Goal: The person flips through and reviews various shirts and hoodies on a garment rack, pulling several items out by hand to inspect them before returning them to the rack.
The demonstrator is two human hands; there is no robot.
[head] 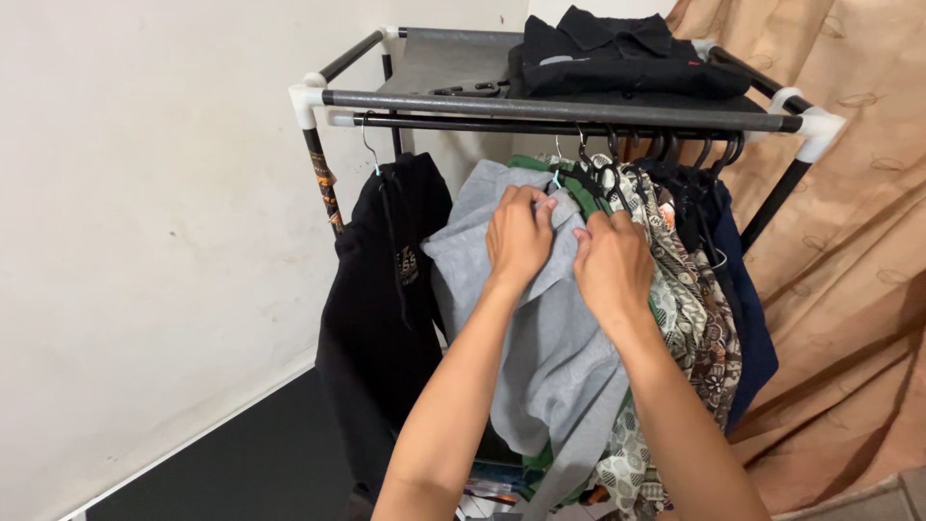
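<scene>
- Up at the rail [559,108], left hand [518,236] pinched the grey garment [555,357].
- Right hand [612,262] gripped it too; fingertips hidden in cloth.
- Its hanger mostly covered.

My hands [569,256] meet on the sweatshirt [555,357] under the rail [569,111] — hoodie [381,299] at nine o'clock, shirts [704,299] at three, folded garment [617,53] on top at twelve.
</scene>
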